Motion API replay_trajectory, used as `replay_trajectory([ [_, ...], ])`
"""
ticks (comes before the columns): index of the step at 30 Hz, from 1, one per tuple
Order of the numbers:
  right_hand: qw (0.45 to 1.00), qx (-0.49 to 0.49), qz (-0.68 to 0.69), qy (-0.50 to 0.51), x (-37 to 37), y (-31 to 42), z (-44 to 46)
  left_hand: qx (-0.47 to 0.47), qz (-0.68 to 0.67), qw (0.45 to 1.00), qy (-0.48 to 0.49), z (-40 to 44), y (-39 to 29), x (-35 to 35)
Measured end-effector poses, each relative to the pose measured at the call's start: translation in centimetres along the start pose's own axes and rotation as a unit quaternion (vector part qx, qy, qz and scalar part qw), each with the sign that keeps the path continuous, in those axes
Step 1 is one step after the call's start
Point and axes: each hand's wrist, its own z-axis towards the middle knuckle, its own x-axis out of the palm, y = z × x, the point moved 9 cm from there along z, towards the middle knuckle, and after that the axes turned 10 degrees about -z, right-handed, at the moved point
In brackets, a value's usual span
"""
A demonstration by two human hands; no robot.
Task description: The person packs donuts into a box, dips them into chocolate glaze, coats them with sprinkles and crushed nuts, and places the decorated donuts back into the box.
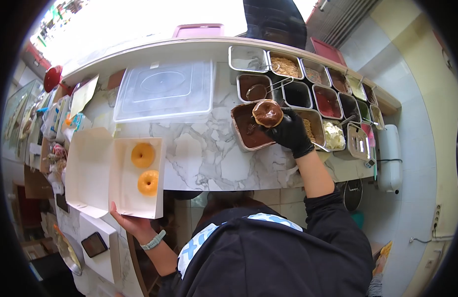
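Note:
My right hand (291,132), in a black glove, holds a chocolate-glazed doughnut (268,113) with its glossy side showing. The doughnut is above the right part of a metal pan of melted chocolate (245,129). Down at the left, my bare left hand (131,222) grips the front edge of an open white cardboard box (124,195); its thumb shows at the side and the other fingers are hidden beneath. Two plain yellow-glazed ring doughnuts, a far one (142,155) and a near one (148,183), lie along the right side of the box.
Metal topping containers stand at the right, including crushed nuts (284,66), red sauce (328,102) and white cream (333,135). A strainer (257,92) rests over one. A clear plastic lid (164,89) lies at the back. A phone (94,244) lies at lower left. Another person's hand (379,267) shows at lower right.

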Motion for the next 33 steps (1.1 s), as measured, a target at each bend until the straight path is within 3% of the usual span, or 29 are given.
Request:
replay_trajectory([
  [1, 0.998, -0.023, -0.065, -0.005, -0.4, 0.6, -0.4, -0.004, 0.003, 1.0, 0.001, 0.3, 0.2, 0.1],
  [2, 0.999, -0.01, -0.04, -0.008, -0.9, 0.6, -0.8, -0.012, 0.004, 1.0, 0.003, 0.2, 0.4, 0.5],
  [4, 1.0, 0.025, -0.005, -0.014, -2.0, 0.4, -1.5, -0.034, 0.008, 0.997, 0.066, 0.8, 1.1, 1.5],
  [6, 0.992, 0.097, -0.062, -0.046, -3.3, -0.7, -2.5, -0.026, 0.02, 0.999, 0.043, 0.4, 1.6, 2.8],
  [7, 0.987, 0.085, -0.137, -0.003, -3.5, -0.8, -3.0, -0.031, 0.022, 0.998, 0.043, 0.7, 2.0, 3.0],
  [8, 0.987, 0.113, -0.101, -0.049, -5.2, -1.5, -3.2, -0.03, 0.027, 0.998, 0.057, 0.8, 2.4, 3.5],
  [10, 0.985, 0.081, -0.15, -0.026, -7.5, -2.8, -4.1, -0.027, 0.035, 0.997, 0.064, 0.0, 3.6, 5.2],
  [12, 0.973, 0.217, -0.077, 0.021, -8.6, -10.5, -7.8, -0.007, 0.045, 0.997, 0.068, -1.2, 4.7, 7.1],
  [13, 0.93, 0.313, 0.182, -0.06, -9.9, -15.2, -10.3, 0.004, 0.05, 0.996, 0.071, -1.8, 5.3, 8.1],
  [14, 0.809, 0.381, 0.426, -0.137, -10.2, -19.9, -13.2, 0.004, 0.048, 0.996, 0.071, -2.4, 6.0, 8.8],
  [15, 0.62, 0.416, 0.634, -0.201, -9.8, -23.8, -15.8, 0.004, 0.046, 0.996, 0.071, -2.9, 6.8, 9.3],
  [16, 0.378, 0.416, 0.789, -0.249, -8.9, -26.4, -17.6, 0.003, 0.046, 0.996, 0.071, -3.6, 7.5, 9.8],
  [19, 0.604, 0.52, 0.592, -0.117, -7.7, -34.8, -23.3, -0.001, 0.061, 0.995, 0.082, -4.9, 9.8, 11.2],
  [20, 0.646, 0.499, 0.573, -0.073, -6.2, -36.0, -23.8, -0.003, 0.06, 0.994, 0.087, -5.2, 10.4, 11.6],
  [22, 0.745, 0.549, 0.362, 0.105, -2.5, -38.2, -26.2, -0.004, 0.058, 0.994, 0.094, -5.8, 11.4, 12.2],
  [24, 0.833, 0.429, 0.229, 0.263, 1.6, -39.0, -25.6, 0.031, 0.073, 0.995, 0.06, -7.0, 11.6, 12.9],
  [26, 0.87, 0.355, 0.099, 0.327, 2.7, -38.4, -23.9, 0.073, 0.086, 0.993, 0.022, -9.2, 11.6, 14.3],
  [27, 0.88, 0.313, 0.034, 0.355, 3.3, -38.1, -23.2, 0.145, 0.158, 0.976, 0.045, -11.0, 11.4, 15.9],
  [30, 0.799, 0.265, 0.077, 0.534, 10.7, -37.8, -26.7, 0.081, 0.093, 0.99, 0.073, -9.6, 10.3, 14.7],
  [31, 0.857, 0.291, 0.092, 0.416, 10.0, -37.0, -26.0, 0.09, 0.092, 0.989, 0.068, -9.9, 10.1, 14.9],
  [33, 0.859, 0.264, 0.102, 0.427, 10.5, -36.3, -26.0, 0.092, 0.099, 0.989, 0.061, -10.3, 10.5, 15.2],
])
